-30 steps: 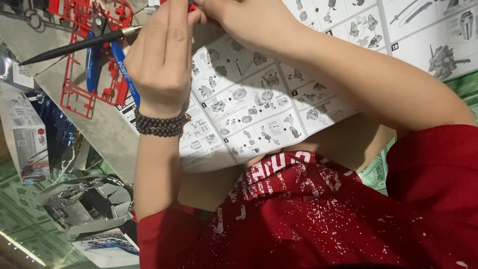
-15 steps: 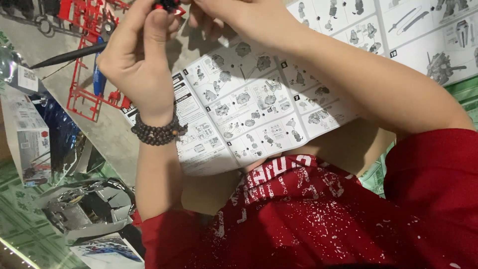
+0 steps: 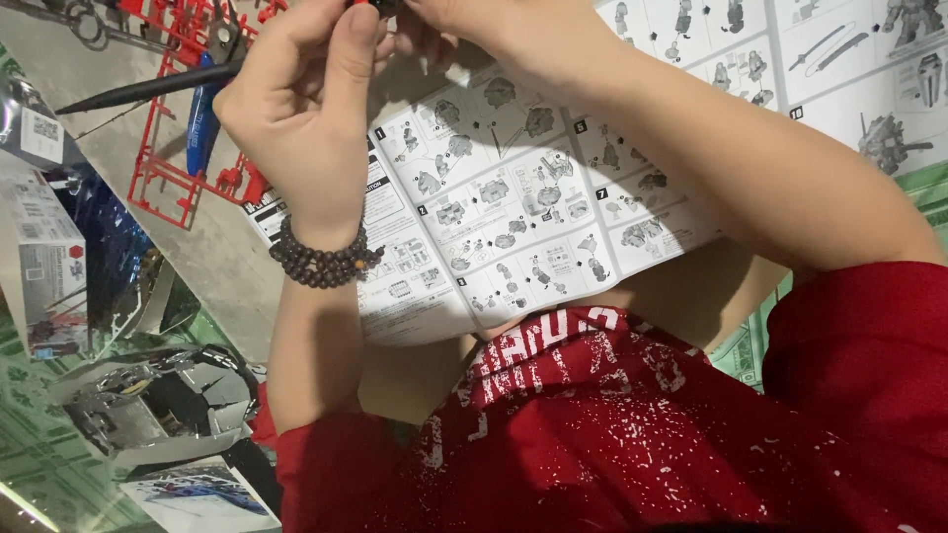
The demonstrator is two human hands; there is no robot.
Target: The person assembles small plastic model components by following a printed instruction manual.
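**Small part in both hands, most of the kit still on its frame**

The left hand (image 3: 306, 109) and right hand (image 3: 464, 30) meet at the top edge, fingertips pinched narrowly on a small red and dark plastic piece (image 3: 370, 5), mostly cut off by the frame. Below them the white folded instruction sheet (image 3: 513, 197) lies open on the surface (image 3: 197, 257). The red plastic parts frame (image 3: 173, 148) beside it holds many uncut pieces under blue-handled nippers (image 3: 202, 118), so assembly looks early. How far the held piece is joined cannot be told.
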